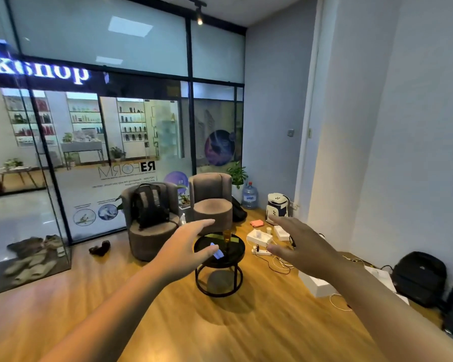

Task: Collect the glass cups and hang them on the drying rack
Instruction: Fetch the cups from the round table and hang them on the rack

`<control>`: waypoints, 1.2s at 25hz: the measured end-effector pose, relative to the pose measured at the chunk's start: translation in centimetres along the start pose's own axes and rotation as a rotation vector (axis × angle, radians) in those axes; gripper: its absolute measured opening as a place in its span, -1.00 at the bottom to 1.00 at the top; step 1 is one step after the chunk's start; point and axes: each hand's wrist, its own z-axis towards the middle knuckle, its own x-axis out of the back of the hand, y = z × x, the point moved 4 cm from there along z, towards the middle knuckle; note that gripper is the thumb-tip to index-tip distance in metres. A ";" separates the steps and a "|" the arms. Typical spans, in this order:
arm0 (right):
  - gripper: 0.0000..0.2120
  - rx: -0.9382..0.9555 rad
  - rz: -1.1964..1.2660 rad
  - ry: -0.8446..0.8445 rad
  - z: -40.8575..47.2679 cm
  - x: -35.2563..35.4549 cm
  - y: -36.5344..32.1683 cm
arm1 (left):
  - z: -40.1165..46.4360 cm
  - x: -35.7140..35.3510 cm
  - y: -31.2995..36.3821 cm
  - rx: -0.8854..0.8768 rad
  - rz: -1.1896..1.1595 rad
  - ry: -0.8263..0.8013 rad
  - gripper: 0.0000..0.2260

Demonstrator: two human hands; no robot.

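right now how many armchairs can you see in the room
2. One armchair stands left of the round black table with a black backpack on its seat; the other armchair stands behind the table, seat bare. None appear hidden.

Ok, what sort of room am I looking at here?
Probably a small office lounge or waiting area behind a glass shopfront. Two round armchairs flank a low black round table with an amber glass on it, a water jug stands in the corner, and a shop shows through the glass wall.
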 end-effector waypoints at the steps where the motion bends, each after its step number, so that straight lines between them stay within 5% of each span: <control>1: -0.26 0.007 -0.003 0.004 1.8 -0.4 0.3 | 0.9 0.1 -1.2 0.010 0.012 0.007 -0.38; 13: -0.31 0.097 0.103 -0.015 27.4 -8.1 6.3 | 19.4 -1.1 -11.8 0.113 0.029 0.053 -0.41; 30: -0.33 0.037 0.113 0.009 55.4 -19.6 8.2 | 44.3 -1.8 -32.1 0.037 -0.044 0.028 -0.42</control>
